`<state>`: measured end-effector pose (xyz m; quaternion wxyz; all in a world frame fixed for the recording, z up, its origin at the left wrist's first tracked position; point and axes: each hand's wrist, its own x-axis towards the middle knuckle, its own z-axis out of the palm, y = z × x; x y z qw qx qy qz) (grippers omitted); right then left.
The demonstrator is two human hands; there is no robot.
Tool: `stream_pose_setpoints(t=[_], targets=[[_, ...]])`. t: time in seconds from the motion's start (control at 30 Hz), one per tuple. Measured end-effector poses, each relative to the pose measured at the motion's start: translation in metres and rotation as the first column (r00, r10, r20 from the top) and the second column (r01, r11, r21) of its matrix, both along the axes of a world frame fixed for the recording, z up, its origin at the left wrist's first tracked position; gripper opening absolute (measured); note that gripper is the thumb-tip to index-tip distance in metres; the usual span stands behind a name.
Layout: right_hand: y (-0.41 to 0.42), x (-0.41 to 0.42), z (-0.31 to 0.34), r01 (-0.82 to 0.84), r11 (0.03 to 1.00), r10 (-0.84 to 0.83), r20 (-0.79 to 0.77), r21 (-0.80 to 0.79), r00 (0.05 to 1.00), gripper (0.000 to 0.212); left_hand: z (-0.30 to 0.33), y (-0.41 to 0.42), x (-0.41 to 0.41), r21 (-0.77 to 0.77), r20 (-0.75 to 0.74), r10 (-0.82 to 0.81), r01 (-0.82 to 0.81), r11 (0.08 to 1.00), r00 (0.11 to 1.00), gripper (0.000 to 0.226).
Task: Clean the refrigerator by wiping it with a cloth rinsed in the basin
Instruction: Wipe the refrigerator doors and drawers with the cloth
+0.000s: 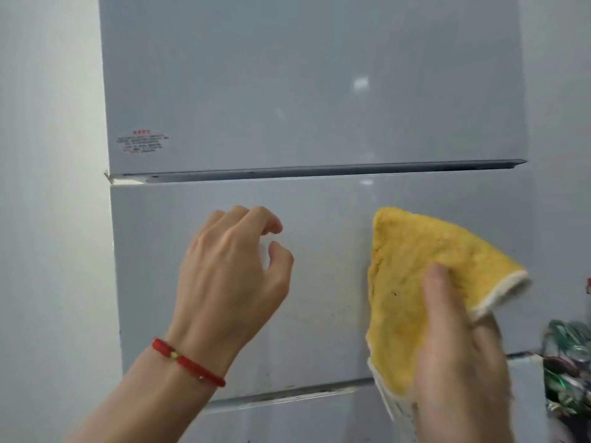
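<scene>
The grey refrigerator (313,91) fills the view, with an upper door, a middle door and the top of a lower one. A yellow cloth (412,266) with a white edge lies flat against the middle door at the right. My right hand (457,353) grips its lower part, thumb on top, and looks blurred. My left hand (233,276), with a red bracelet on the wrist, hovers close to the middle door at the left, fingers loosely curled and holding nothing. The basin is not in view.
A small printed sticker (142,142) sits at the lower left of the upper door. A pale wall (48,219) runs along the refrigerator's left side. Dark green and shiny clutter (567,369) shows at the right edge.
</scene>
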<state>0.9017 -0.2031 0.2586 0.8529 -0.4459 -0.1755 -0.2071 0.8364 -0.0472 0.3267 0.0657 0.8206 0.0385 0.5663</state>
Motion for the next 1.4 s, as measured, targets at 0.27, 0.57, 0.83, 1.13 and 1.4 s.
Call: stream_pose_setpoints(t=[0.27, 0.57, 0.83, 1.13, 1.4], targets=[[0.077, 0.022, 0.026, 0.744, 0.259, -0.138, 0.739, -0.616, 0.659, 0.1, 0.014, 0.015, -0.02, 0.093, 0.123, 0.009, -0.021, 0.995, 0.992, 0.032], [0.025, 0.075, 0.052, 0.948, 0.097, -0.154, 0.936, -0.305, 0.317, 0.071, 0.031, -0.008, 0.011, 0.204, 0.032, 0.054, -0.059, 0.977, 0.998, 0.052], [-0.061, 0.154, 0.052, 0.816, 0.214, -0.624, 0.568, -0.537, 0.537, 0.09, 0.044, -0.029, 0.045, 0.344, 0.009, 0.09, -0.087, 0.935, 0.996, 0.053], [-0.111, 0.188, 0.052, 0.852, 0.152, -0.506, 0.701, -0.501, 0.503, 0.085, 0.053, -0.037, 0.056, 0.277, 0.026, 0.021, -0.027, 0.96, 0.999, 0.052], [-0.052, 0.15, 0.005, 0.758, 0.253, -0.615, 0.505, -0.601, 0.606, 0.083, 0.054, -0.04, 0.052, 0.291, 0.001, 0.007, -0.007, 0.957, 1.0, 0.055]])
